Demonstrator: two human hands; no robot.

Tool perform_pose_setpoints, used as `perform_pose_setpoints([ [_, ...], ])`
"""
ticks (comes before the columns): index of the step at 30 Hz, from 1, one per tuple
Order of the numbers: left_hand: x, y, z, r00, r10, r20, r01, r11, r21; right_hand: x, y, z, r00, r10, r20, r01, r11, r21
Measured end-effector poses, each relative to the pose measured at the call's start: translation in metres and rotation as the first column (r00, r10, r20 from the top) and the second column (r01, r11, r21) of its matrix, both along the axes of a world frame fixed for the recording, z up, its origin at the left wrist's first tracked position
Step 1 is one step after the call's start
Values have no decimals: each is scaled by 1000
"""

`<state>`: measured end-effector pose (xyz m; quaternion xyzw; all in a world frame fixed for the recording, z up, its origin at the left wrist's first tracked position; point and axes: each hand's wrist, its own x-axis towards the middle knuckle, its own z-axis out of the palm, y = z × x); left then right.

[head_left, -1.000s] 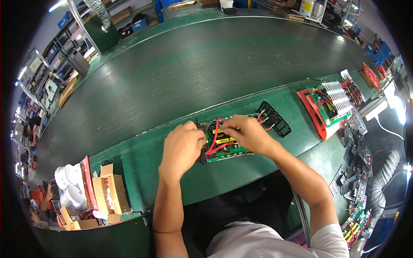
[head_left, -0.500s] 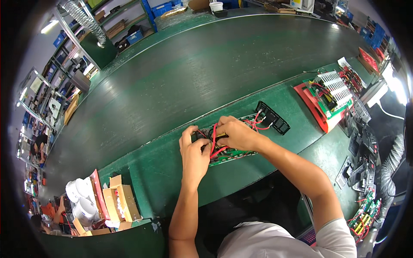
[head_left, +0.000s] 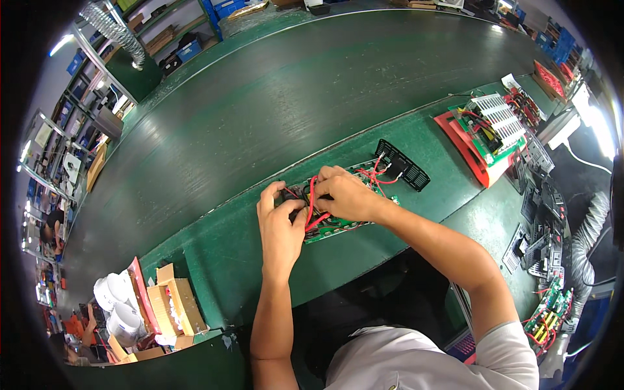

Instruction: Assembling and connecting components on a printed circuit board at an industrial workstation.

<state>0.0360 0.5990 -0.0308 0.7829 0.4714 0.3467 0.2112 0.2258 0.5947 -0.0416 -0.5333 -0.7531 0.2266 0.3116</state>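
Pinching red wires (head_left: pixel 311 203) over the circuit board (head_left: pixel 338 224), my left hand (head_left: pixel 281 224) and right hand (head_left: pixel 344 195) have drawn closer, grips closed.

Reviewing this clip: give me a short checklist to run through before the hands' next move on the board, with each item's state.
1. Green circuit board lies flat on the green bench: ok.
2. Left hand on the board's left end: ok.
3. Right hand over the board, at the red wires: ok.
4. Wires seated in their connectors: cannot tell, hands cover them.
5. Black vented panel lies apart from both hands: ok.
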Motion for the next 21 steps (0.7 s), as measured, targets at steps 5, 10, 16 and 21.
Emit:
perform_pose_setpoints([
  [5, -17, 4, 8, 967, -5, 253, -26, 992, 120, 23, -12, 10, 1000, -13, -3, 13, 989, 147],
  [10, -24, -8, 14, 903, -56, 425, 50, 998, 25, 78, -39, 37, 959, -186, 213, 114, 944, 310],
  [16, 23, -63, 11, 817, -381, 432, 502, 839, -210, 119, -81, 48, 926, -342, 158, 297, 921, 252],
  [21, 87, -98, -37, 730, -77, 679, 443, 810, -385, 88, -121, 35, 945, -324, 45, 313, 936, 163],
])
